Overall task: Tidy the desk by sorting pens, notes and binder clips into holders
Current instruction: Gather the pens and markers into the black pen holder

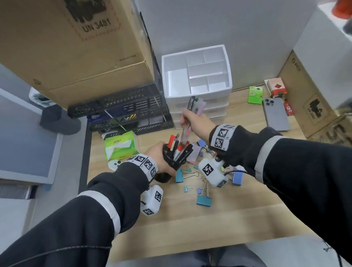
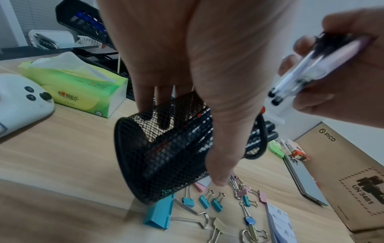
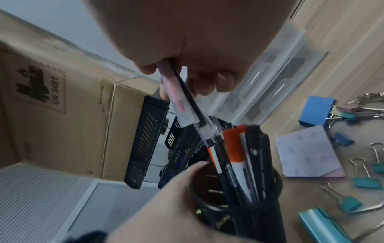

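My left hand [image 1: 159,154] grips a black mesh pen cup [image 2: 166,148] and holds it tilted above the wooden desk. Several black and red pens [image 1: 178,148] stand in the cup [image 3: 239,189]. My right hand [image 1: 192,118] holds a small bunch of clear pens [image 1: 187,122] just above the cup, tips pointing down towards its mouth [image 3: 187,105]. In the left wrist view the bunch [image 2: 307,72] sits between the right hand's curled fingers. Several binder clips [image 1: 203,199] in teal, blue and pink lie on the desk, with a pad of sticky notes [image 3: 307,151] among them.
A white drawer organiser [image 1: 196,72] with open top compartments stands at the back. Black trays [image 1: 125,109] under a cardboard box [image 1: 66,41] fill the back left. A green tissue pack [image 1: 119,145], white controller [image 2: 22,102], phone [image 1: 276,113] and small boxes [image 1: 255,94] lie around.
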Demonstrator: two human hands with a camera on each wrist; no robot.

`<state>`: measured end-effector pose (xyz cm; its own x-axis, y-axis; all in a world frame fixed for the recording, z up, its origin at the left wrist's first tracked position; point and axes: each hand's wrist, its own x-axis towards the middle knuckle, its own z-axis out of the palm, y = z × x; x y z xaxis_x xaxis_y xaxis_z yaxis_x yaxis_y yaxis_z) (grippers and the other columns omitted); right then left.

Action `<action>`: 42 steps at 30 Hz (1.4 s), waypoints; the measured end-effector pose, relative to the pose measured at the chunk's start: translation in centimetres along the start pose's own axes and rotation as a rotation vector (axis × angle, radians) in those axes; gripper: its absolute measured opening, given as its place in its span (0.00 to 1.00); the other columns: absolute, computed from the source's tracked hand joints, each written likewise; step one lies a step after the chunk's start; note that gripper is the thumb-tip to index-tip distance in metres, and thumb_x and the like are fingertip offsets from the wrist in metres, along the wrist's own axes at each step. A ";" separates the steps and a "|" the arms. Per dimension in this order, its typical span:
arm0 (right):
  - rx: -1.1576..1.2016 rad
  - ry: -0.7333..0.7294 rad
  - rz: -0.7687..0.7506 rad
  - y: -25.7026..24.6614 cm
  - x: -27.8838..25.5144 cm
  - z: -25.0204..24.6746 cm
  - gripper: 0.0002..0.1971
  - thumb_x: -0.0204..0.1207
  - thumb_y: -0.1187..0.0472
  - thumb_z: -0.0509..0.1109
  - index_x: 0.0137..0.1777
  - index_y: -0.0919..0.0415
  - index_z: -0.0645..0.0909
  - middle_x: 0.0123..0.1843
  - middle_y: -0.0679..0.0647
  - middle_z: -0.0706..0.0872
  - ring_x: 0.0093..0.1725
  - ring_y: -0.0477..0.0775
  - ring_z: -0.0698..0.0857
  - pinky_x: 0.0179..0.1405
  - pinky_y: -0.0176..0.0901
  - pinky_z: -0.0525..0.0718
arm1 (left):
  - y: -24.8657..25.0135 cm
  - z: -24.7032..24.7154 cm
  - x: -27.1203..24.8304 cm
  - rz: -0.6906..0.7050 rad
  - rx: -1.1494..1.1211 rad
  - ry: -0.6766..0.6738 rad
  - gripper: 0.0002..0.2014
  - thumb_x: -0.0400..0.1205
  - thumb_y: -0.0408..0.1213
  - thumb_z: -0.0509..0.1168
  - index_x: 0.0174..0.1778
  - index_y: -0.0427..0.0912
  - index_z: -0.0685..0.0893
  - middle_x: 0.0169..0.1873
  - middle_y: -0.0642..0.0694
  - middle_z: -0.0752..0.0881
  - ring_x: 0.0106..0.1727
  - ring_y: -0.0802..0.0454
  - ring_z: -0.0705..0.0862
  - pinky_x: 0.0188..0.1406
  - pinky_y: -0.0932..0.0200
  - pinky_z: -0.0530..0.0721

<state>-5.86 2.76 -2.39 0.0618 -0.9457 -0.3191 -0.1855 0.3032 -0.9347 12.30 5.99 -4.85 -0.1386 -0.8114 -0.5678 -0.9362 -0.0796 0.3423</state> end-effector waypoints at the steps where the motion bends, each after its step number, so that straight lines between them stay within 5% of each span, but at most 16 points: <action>1: -0.006 -0.026 0.020 0.2 -0.3 0.3 0.19 0.82 0.45 0.57 0.37 0.55 0.79 0.35 0.57 0.83 0.29 0.48 0.82 0.39 0.48 0.82 | 0.2 0.1 0.0 0.008 -0.011 -0.004 0.44 0.53 0.45 0.89 0.65 0.47 0.77 0.54 0.51 0.87 0.56 0.48 0.86 0.60 0.50 0.85; 5: -0.138 -0.109 0.003 1.2 -1.3 1.1 0.19 0.81 0.41 0.60 0.43 0.54 0.85 0.40 0.58 0.89 0.37 0.55 0.89 0.41 0.47 0.86 | 0.5 0.3 0.2 0.039 -0.065 -0.011 0.44 0.54 0.45 0.89 0.65 0.47 0.77 0.54 0.52 0.86 0.55 0.49 0.86 0.58 0.53 0.84; 10: -0.262 -0.151 -0.113 1.5 -2.1 0.4 0.16 0.78 0.50 0.73 0.41 0.65 0.86 0.34 0.53 0.91 0.32 0.45 0.88 0.32 0.37 0.84 | 0.6 0.5 0.2 0.041 -0.090 -0.018 0.51 0.51 0.47 0.89 0.71 0.49 0.75 0.58 0.52 0.86 0.58 0.50 0.86 0.62 0.48 0.85; 14: -0.206 -0.080 -0.121 1.8 -1.7 -0.1 0.11 0.72 0.53 0.80 0.47 0.60 0.89 0.49 0.56 0.91 0.35 0.55 0.90 0.35 0.46 0.91 | 0.8 0.3 0.3 0.053 -0.105 -0.014 0.49 0.51 0.47 0.89 0.69 0.49 0.75 0.56 0.52 0.86 0.56 0.51 0.86 0.61 0.47 0.87; 18: -0.231 -0.023 -0.139 2.1 -1.5 -0.5 0.06 0.75 0.56 0.76 0.49 0.56 0.88 0.48 0.54 0.90 0.31 0.52 0.88 0.28 0.38 0.86 | 1.1 0.2 0.6 0.064 -0.118 -0.006 0.44 0.51 0.47 0.88 0.62 0.49 0.76 0.52 0.53 0.86 0.53 0.51 0.86 0.59 0.46 0.87; 20: -0.310 -0.009 -0.173 2.1 -1.4 -0.8 0.06 0.78 0.56 0.73 0.51 0.56 0.88 0.48 0.49 0.89 0.37 0.48 0.88 0.34 0.35 0.85 | 1.2 0.2 0.9 0.074 -0.125 -0.002 0.45 0.49 0.49 0.88 0.62 0.49 0.76 0.52 0.53 0.86 0.54 0.51 0.86 0.59 0.47 0.87; 23: -0.463 0.002 -0.254 2.3 -1.1 -1.1 0.10 0.80 0.55 0.70 0.55 0.56 0.89 0.53 0.49 0.89 0.51 0.47 0.84 0.55 0.45 0.83 | 1.1 0.3 1.2 0.082 -0.122 0.004 0.45 0.50 0.49 0.88 0.62 0.49 0.76 0.51 0.53 0.86 0.53 0.52 0.86 0.57 0.50 0.86; 30: -0.591 -0.021 -0.278 3.5 -0.7 -1.9 0.17 0.86 0.50 0.60 0.58 0.52 0.90 0.54 0.54 0.82 0.52 0.53 0.81 0.56 0.53 0.82 | 0.8 0.9 2.0 0.077 -0.127 0.010 0.44 0.51 0.49 0.88 0.61 0.49 0.76 0.50 0.54 0.85 0.52 0.53 0.85 0.56 0.52 0.85; 35: -0.646 -0.228 -0.244 4.3 -0.9 -2.2 0.20 0.88 0.51 0.55 0.72 0.55 0.82 0.70 0.52 0.79 0.66 0.52 0.79 0.67 0.48 0.77 | 0.6 1.2 2.3 0.082 -0.108 -0.003 0.43 0.50 0.49 0.88 0.59 0.50 0.76 0.49 0.54 0.86 0.52 0.53 0.86 0.57 0.50 0.87; 38: -0.516 -0.155 -0.155 4.5 -0.8 -3.1 0.21 0.89 0.51 0.54 0.74 0.56 0.80 0.65 0.53 0.83 0.55 0.53 0.84 0.48 0.41 0.80 | 0.4 1.3 2.6 0.076 -0.098 -0.007 0.41 0.52 0.48 0.89 0.58 0.50 0.76 0.49 0.54 0.86 0.52 0.52 0.86 0.56 0.52 0.86; 42: -0.189 0.044 0.134 5.6 0.5 -5.5 0.19 0.87 0.54 0.58 0.72 0.61 0.78 0.55 0.56 0.87 0.35 0.50 0.85 0.35 0.47 0.87 | 0.4 1.2 2.8 0.075 -0.124 -0.002 0.42 0.52 0.48 0.89 0.59 0.49 0.77 0.50 0.54 0.86 0.53 0.52 0.86 0.57 0.51 0.87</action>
<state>-12.23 3.37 -6.87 -0.0174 -0.9040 -0.4272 -0.3699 0.4028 -0.8372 11.18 4.38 -7.17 -0.2080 -0.8164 -0.5387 -0.8761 -0.0894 0.4737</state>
